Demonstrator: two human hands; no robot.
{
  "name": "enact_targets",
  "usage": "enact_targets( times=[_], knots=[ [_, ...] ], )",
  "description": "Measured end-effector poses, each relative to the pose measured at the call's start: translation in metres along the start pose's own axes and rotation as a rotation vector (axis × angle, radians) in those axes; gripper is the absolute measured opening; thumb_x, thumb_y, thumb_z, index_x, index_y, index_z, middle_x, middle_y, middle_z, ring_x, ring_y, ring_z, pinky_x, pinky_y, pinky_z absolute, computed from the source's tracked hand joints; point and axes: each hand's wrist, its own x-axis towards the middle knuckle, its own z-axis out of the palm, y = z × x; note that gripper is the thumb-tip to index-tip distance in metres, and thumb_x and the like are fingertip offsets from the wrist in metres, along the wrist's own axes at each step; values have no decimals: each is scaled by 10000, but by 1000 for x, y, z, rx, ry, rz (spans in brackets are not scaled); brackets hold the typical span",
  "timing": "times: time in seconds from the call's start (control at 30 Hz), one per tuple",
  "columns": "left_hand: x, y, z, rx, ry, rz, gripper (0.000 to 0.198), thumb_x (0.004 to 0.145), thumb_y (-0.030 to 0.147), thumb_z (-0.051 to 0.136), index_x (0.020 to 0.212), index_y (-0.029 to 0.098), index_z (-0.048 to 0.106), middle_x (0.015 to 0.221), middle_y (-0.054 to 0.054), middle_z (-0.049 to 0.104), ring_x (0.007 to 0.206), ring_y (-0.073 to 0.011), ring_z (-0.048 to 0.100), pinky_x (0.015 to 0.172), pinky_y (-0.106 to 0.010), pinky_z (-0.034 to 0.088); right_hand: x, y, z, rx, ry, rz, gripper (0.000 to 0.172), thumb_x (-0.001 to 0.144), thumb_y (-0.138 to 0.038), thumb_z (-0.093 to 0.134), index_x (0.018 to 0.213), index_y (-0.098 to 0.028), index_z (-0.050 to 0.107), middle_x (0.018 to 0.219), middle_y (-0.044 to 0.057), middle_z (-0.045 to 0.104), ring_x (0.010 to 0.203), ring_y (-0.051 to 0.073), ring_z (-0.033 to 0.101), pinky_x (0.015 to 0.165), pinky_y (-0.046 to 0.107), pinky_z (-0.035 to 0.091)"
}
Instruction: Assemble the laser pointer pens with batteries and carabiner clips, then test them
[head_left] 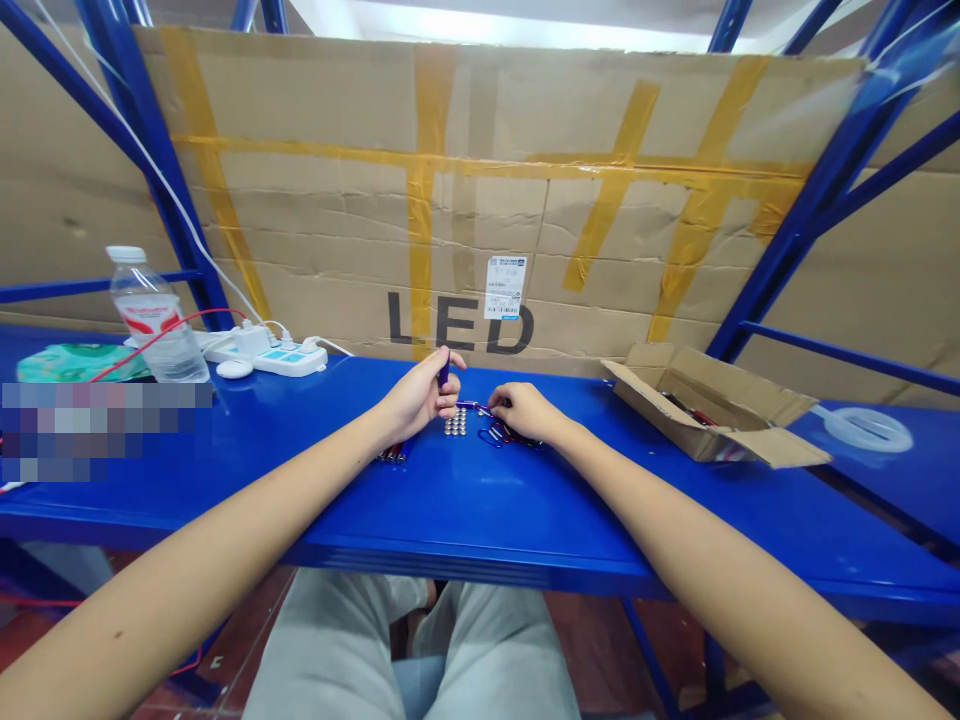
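Observation:
My left hand is closed around a small dark purple tube, held upright between thumb and fingers. My right hand has its fingers curled down at a small pile of dark pieces with wire-like loops; what its fingertips pinch is hidden. Between the hands lies another shiny purple tube, its end close to my right fingertips. Just in front of it, small round silver pieces like button cells are set out in rows. Several red and dark tubes with metallic ends lie below my left wrist.
On the right stands an open cardboard box with dark and red pieces inside, beside a clear plastic lid-like item. A water bottle and a white power strip are at the left. A taped cardboard sheet backs the blue table.

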Motion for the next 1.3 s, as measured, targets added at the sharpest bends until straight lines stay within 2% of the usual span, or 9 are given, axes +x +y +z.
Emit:
enact_targets(
  times=[0.3,0.47,0.53,0.63,0.7,0.8,0.87,0.97,1.3],
  knots=[
    [1,-6,-1,93,1,12,271,968,442,424,902,199,525,609,50,340,440,-60,290,433,-183,279,-1,-3,1,30,-15,10,132,802,-79,560,795,-153,670,800,63,715,685,143,614,632,224,415],
    [2,-8,-1,119,1,20,272,966,439,432,899,194,531,606,50,341,444,-61,294,436,-189,277,1,1,0,91,50,-12,112,726,-63,579,729,-157,640,748,36,682,673,133,583,633,236,404],
    [3,-9,-1,156,4,32,264,965,429,438,900,192,536,608,49,344,446,-62,294,438,-193,271,2,1,-6,230,100,-5,93,701,-72,585,713,-152,633,715,25,660,655,126,563,632,244,406],
    [4,-13,-2,298,-14,67,257,950,423,471,897,186,556,611,48,359,451,-66,292,440,-201,263,-3,-7,-19,611,162,5,42,701,-149,620,738,-150,639,656,-1,610,592,103,501,581,244,391],
    [3,-15,-3,462,-31,117,268,936,435,492,909,182,578,607,46,385,464,-78,315,451,-211,278,-10,-16,-27,868,147,-2,117,693,-237,683,767,-160,636,601,-30,559,529,84,431,518,237,346],
    [-1,-17,-1,782,-50,270,289,925,436,501,888,172,613,663,12,502,562,-117,434,530,-238,355,-19,-29,-31,1054,79,-46,188,647,-260,748,755,-160,630,632,-25,584,534,71,438,517,231,342],
    [-4,-18,1,956,-64,358,296,928,421,494,851,170,630,730,-9,578,655,-145,499,607,-256,391,-22,-33,-30,1073,46,-74,202,643,-264,765,757,-157,638,612,-27,583,530,71,444,518,231,345],
    [-8,-18,4,1075,-80,398,279,935,387,480,864,178,651,775,-14,640,725,-172,549,670,-272,403,-21,-31,-25,1042,22,-85,198,658,-274,764,762,-154,647,594,-25,587,523,77,453,512,233,344],
    [-11,-18,6,1157,-127,465,234,944,325,472,878,184,646,865,-34,683,800,-193,587,730,-281,404,-22,-29,-21,960,-22,-69,201,690,-282,744,784,-143,633,607,-28,587,508,69,451,494,217,328]
  ],
)
